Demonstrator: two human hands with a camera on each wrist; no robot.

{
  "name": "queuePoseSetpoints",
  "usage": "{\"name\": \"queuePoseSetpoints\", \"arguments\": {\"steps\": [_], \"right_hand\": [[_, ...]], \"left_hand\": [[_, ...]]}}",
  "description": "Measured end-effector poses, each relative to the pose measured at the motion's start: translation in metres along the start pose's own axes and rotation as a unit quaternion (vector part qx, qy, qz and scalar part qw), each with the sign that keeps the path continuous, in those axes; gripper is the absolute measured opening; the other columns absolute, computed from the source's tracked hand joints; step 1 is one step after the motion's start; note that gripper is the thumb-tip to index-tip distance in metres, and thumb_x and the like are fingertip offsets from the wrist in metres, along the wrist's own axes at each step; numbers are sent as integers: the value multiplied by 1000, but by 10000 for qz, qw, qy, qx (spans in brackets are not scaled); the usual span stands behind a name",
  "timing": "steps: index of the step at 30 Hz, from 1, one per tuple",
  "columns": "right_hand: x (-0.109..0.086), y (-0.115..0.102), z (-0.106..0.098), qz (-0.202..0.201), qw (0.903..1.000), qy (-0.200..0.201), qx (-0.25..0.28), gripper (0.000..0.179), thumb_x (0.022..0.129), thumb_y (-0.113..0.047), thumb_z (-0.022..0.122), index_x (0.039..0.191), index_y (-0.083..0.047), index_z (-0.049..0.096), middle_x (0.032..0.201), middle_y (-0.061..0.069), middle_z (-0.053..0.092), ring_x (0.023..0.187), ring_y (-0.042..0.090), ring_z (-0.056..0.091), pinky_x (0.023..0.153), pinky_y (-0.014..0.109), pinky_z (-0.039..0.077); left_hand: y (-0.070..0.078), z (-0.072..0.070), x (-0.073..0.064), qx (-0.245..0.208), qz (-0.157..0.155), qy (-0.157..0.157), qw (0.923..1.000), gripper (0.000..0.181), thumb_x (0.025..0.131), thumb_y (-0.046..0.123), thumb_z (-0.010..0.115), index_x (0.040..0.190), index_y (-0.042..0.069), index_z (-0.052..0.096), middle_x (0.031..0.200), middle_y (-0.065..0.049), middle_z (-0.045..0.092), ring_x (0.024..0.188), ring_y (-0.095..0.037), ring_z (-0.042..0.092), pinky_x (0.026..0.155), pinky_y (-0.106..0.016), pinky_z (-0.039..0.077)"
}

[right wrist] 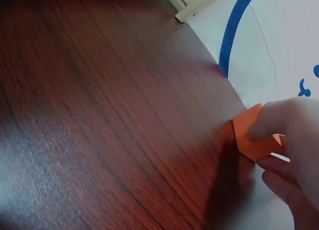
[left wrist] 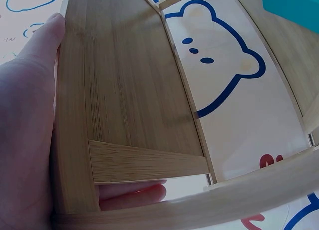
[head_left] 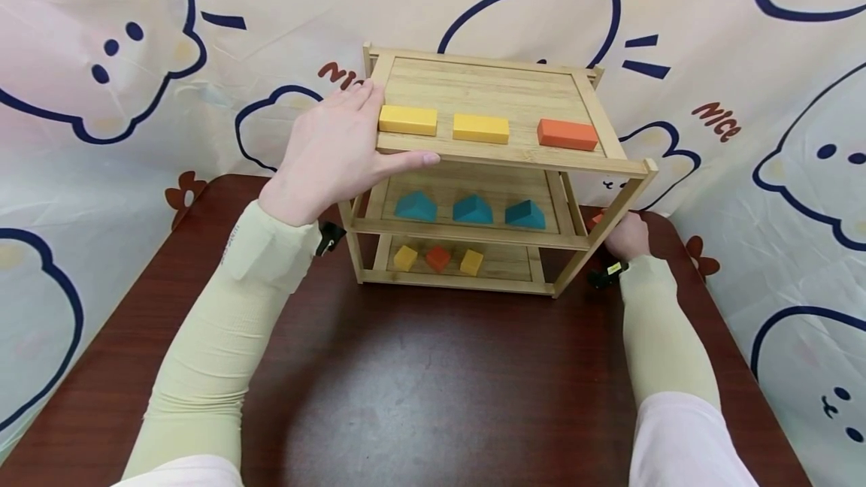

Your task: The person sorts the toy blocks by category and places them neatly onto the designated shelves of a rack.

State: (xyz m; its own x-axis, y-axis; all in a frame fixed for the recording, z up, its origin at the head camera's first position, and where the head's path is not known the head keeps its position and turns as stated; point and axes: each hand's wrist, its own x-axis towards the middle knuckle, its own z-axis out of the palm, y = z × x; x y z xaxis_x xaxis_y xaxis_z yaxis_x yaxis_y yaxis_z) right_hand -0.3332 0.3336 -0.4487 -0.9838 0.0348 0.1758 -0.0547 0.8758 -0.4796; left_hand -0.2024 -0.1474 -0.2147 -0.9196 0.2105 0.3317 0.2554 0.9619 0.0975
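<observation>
A three-tier wooden shelf (head_left: 473, 160) stands on the dark table. My left hand (head_left: 331, 145) grips its upper left corner, thumb along the front edge of the top tier. In the left wrist view, fingertips (left wrist: 134, 196) show past the side rail. Beyond the shelf's right side, my right hand (head_left: 628, 235) pinches an orange block (right wrist: 251, 135) between thumb and fingers, low at the table's back edge. Part of the block is hidden by the fingers. Two yellow blocks (head_left: 408, 120) and one orange rectangular block (head_left: 567, 134) lie on the top tier.
Three blue triangular blocks (head_left: 472, 210) stand on the middle tier. The bottom tier holds two yellow blocks (head_left: 405, 258) and an orange-red one (head_left: 437, 258) between them. A cartoon-printed curtain (head_left: 284, 6) hangs behind and beside the dark wooden table (head_left: 406, 397).
</observation>
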Motion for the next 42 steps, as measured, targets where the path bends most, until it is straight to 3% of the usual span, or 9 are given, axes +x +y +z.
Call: {"name": "queuePoseSetpoints", "arguments": {"steps": [4, 16, 26, 36, 42], "right_hand": [[-1, 1, -1, 30, 9999, -62, 90, 35, 90, -27, 55, 110, 0, 64, 99, 24, 62, 86, 41, 59, 78, 54, 45], [-12, -11, -14, 297, 9987, 44, 412, 36, 87, -27, 62, 105, 5, 62, 95, 25, 61, 85, 38, 55, 78, 51, 44], [-18, -10, -16, 145, 9976, 447, 500, 23, 84, -16, 62, 97, 3, 63, 94, 23, 62, 86, 35, 54, 74, 44, 41], [-28, -13, -21, 391, 9952, 224, 873, 41, 87, -25, 64, 119, -1, 61, 112, 22, 59, 101, 33, 49, 87, 46, 38], [-35, -13, -27, 431, 9940, 152, 997, 43, 85, -26, 68, 122, -5, 61, 113, 17, 58, 99, 30, 47, 83, 43, 39]], "left_hand": [[0, 0, 0, -14, 22, 46, 10000, 120, 63, 93, 29, 145, 5, 29, 135, -15, 44, 115, -31, 45, 82, -49, 46], [1, -1, 1, -58, 7, -5, 10000, 121, 62, 93, 29, 146, 6, 28, 137, -14, 43, 116, -31, 45, 84, -50, 45], [0, -1, 0, -48, 7, -10, 10000, 120, 63, 92, 30, 146, 6, 27, 138, -15, 42, 117, -32, 44, 85, -50, 45], [-1, 0, -1, -51, -2, 4, 10000, 121, 63, 92, 29, 146, 5, 26, 139, -15, 41, 119, -32, 43, 86, -50, 44], [-1, 0, -1, -55, 4, -8, 10000, 120, 63, 92, 29, 146, 5, 27, 139, -15, 40, 119, -32, 42, 86, -50, 44]]}}
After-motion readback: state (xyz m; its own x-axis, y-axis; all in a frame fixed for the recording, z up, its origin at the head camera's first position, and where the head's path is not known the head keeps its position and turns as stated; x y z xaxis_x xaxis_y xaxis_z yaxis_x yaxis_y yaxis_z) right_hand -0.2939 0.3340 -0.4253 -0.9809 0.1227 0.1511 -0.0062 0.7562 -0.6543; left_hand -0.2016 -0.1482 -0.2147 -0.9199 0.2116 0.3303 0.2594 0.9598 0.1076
